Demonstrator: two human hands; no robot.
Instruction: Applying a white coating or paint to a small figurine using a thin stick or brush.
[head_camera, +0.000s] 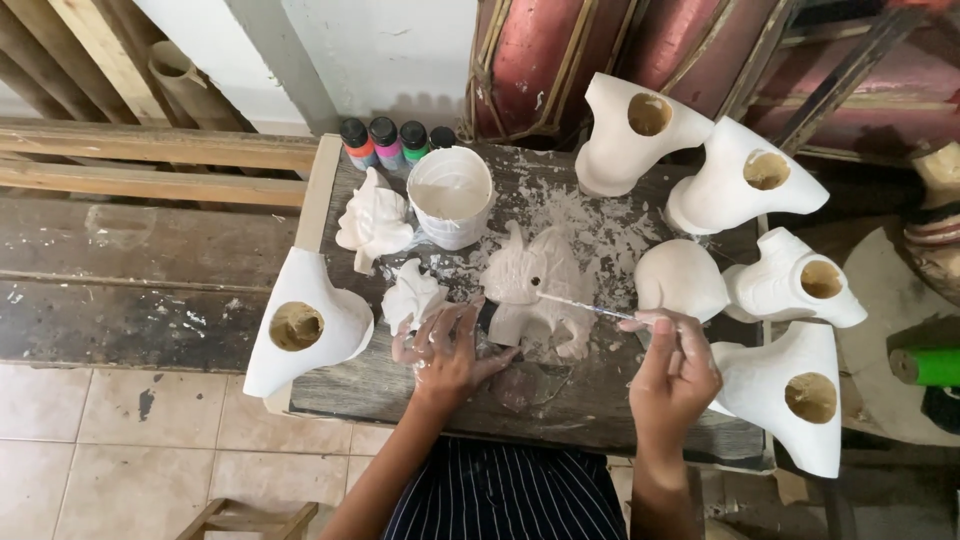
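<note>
**Brush tip at the white figure**

Here, I see the white animal figure (535, 290) standing mid-bench (420, 400), just beyond my hands. My left hand (445, 350), fingers spread, steadies its near side. My right hand (672, 375), right of the figure, pinches a thin brush (585, 306) whose length points left, tip touching the figure. A white paint tub (450, 195) sits behind it.

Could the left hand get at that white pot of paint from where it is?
Probably yes. The left hand rests by the figurine, and the white pot stands open just beyond; only a small white figure lies near that path.
</note>
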